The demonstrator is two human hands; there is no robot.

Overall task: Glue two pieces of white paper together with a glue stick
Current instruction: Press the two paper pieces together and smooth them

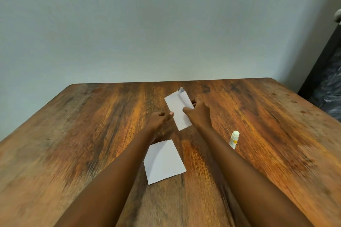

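My two bare forearms fill the near edge of the view, reaching away from me across the bench (73,134); between them, closest to me, the near paper (164,162) lies flat on the wood, a white sheet turned slightly askew, with no hand on it; beyond it the far paper (178,110) sits tilted, its far end curled up off the surface, and both hands meet at it; my left hand (159,119) pinches its left edge between thumb and fingertips, that grip pressed together on the sheet; my right hand (200,111) lies over its right side with the thumb on top of the paper and the fingers curled round the far edge, closed on it as well; to the right of my right forearm, well apart from both sheets, the glue stick (234,139) stands on the bench, white cap on; behind the bench rises a plain pale wall (166,24); dark furniture (324,79) shows at the right edge.
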